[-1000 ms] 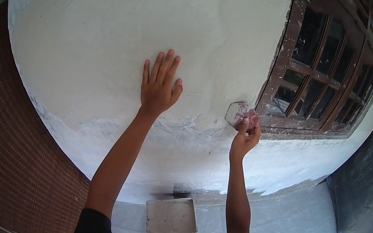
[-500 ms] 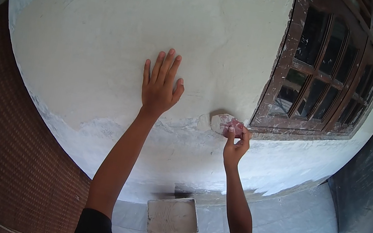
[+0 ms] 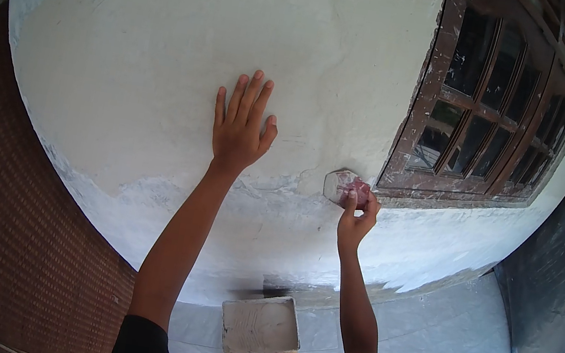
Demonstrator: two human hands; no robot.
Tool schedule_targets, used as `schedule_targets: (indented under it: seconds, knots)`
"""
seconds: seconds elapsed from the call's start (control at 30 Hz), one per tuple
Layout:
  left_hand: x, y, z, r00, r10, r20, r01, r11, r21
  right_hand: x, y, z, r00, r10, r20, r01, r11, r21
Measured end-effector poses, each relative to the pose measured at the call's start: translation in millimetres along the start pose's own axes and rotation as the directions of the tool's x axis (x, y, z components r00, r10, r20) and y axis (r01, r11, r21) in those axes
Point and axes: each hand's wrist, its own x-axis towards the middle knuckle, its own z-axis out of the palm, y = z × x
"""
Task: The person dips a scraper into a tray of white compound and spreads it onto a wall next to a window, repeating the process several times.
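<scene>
Head view: a scraper (image 3: 342, 184) is pinched by the right hand (image 3: 356, 221) against the wall (image 3: 170, 48).
Light and stiff it seems, best gripped at its 5 o'clock edge; the left hand (image 3: 240, 129) is laid open, flat.

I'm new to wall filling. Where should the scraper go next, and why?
Probably sweep the scraper in the right hand leftward along the rough ridge below the flat left hand; there the wall looks uneven.
</scene>
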Motion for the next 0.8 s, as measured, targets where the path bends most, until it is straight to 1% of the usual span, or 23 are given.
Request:
schedule_targets:
  seconds: [0.03, 0.07, 0.1, 0.13, 0.17, 0.2, 0.23, 0.3, 0.33, 0.37, 0.4, 0.43, 0.47, 0.5, 0.53, 0.57, 0.63, 0.67, 0.7, 0.77, 0.8]
  knots:
    - [0.7, -0.5, -0.3, 1.0, 0.0, 0.004, 0.0, 1.0, 0.01, 9.0, 0.0, -2.4, 0.981, 0.148, -0.128, -0.137, 0.986, 0.096]
    - [1.0, -1.1, -0.4, 1.0, -0.001, 0.002, 0.001, 1.0, 0.014, 14.3, -9.2, -5.3, 0.953, 0.245, -0.181, -0.185, 0.938, 0.293]
    - [0.7, -0.9, -0.2, 1.0, -0.001, 0.0, 0.001, 1.0, 0.015, 15.6, -19.3, -8.0, 0.954, 0.26, -0.151, -0.189, 0.91, 0.368]
    - [0.6, -0.3, 0.5, 1.0, 0.0, -0.001, 0.0, 1.0, 0.013, 9.4, -12.8, -4.9, 0.988, 0.123, -0.095, -0.097, 0.965, 0.245]
    - [0.6, -0.3, 0.6, 1.0, 0.0, 0.0, 0.0, 1.0, 0.009, -0.2, -6.6, -1.9, 1.0, -0.006, -0.022, 0.009, 0.993, 0.12]
    - [1.0, -0.8, 0.5, 1.0, 0.0, -0.007, 0.0, 1.0, 0.002, -8.3, -8.5, -1.1, 0.984, -0.139, 0.109, 0.139, 0.99, 0.004]
    - [0.6, -0.3, 0.4, 1.0, -0.001, -0.015, 0.001, 1.0, -0.004, -14.9, 0.5, 2.9, 0.964, -0.187, 0.188, 0.187, 0.982, 0.014]
    - [0.0, 0.6, 0.3, 1.0, -0.005, -0.008, 0.005, 1.0, -0.003, -6.1, -8.6, 0.8, 0.988, -0.054, 0.147, 0.069, 0.993, -0.093]
    - [0.6, -0.2, -0.1, 1.0, -0.006, -0.005, 0.006, 1.0, 0.002, 2.6, -5.1, -1.7, 0.997, 0.078, -0.005, -0.078, 0.996, 0.051]
    - [1.5, -0.8, 0.0, 1.0, -0.007, -0.01, 0.007, 1.0, 0.008, 13.4, -8.1, -1.4, 0.965, 0.228, -0.134, -0.196, 0.957, 0.216]
    - [0.9, -0.1, 0.0, 1.0, -0.005, -0.007, 0.005, 1.0, 0.017, 19.3, -20.6, -3.7, 0.948, 0.26, -0.186, -0.176, 0.91, 0.376]
    - [0.9, 0.1, 0.2, 1.0, -0.003, -0.003, 0.003, 1.0, 0.025, 17.1, -17.6, -1.4, 0.949, 0.258, -0.183, -0.174, 0.909, 0.378]
    - [1.5, -1.0, 0.2, 1.0, -0.001, -0.005, 0.002, 1.0, 0.025, 11.5, -17.2, 0.6, 0.996, 0.068, -0.051, -0.053, 0.966, 0.254]
    - [1.4, -1.5, 0.2, 1.0, -0.003, -0.004, 0.003, 1.0, 0.022, 5.2, -16.6, 0.3, 0.989, -0.106, 0.103, 0.091, 0.986, 0.142]
    - [0.2, -0.5, 0.5, 1.0, -0.007, -0.002, 0.007, 1.0, 0.018, -2.5, -16.2, -1.2, 0.951, -0.164, 0.263, 0.152, 0.986, 0.068]
    - [-0.7, 0.4, 1.0, 1.0, -0.009, 0.0, 0.009, 1.0, 0.013, -3.7, -15.4, 1.6, 0.91, -0.271, 0.313, 0.28, 0.96, 0.018]
    - [-0.4, -1.2, 1.2, 1.0, -0.009, -0.005, 0.009, 1.0, 0.004, 7.3, -14.2, 3.2, 0.968, -0.222, 0.118, 0.23, 0.972, -0.056]
    - [-0.1, -1.1, 0.7, 1.0, -0.01, -0.006, 0.01, 1.0, 0.008, 15.2, -14.4, 3.3, 0.999, -0.004, -0.049, 0.006, 0.999, 0.044]
    - [0.4, -0.1, 0.4, 1.0, -0.008, -0.004, 0.008, 1.0, 0.012, 25.7, -21.0, -1.2, 0.984, 0.139, -0.115, -0.11, 0.968, 0.227]
    - [1.0, -1.5, -0.5, 1.0, -0.005, -0.005, 0.005, 1.0, 0.021, 27.2, -39.1, -4.1, 0.982, 0.171, -0.08, -0.128, 0.914, 0.386]
    - [0.8, -1.4, -0.3, 1.0, -0.006, -0.006, 0.006, 1.0, 0.023, 20.3, -27.8, -0.4, 1.0, 0.001, 0.002, -0.001, 0.968, 0.251]
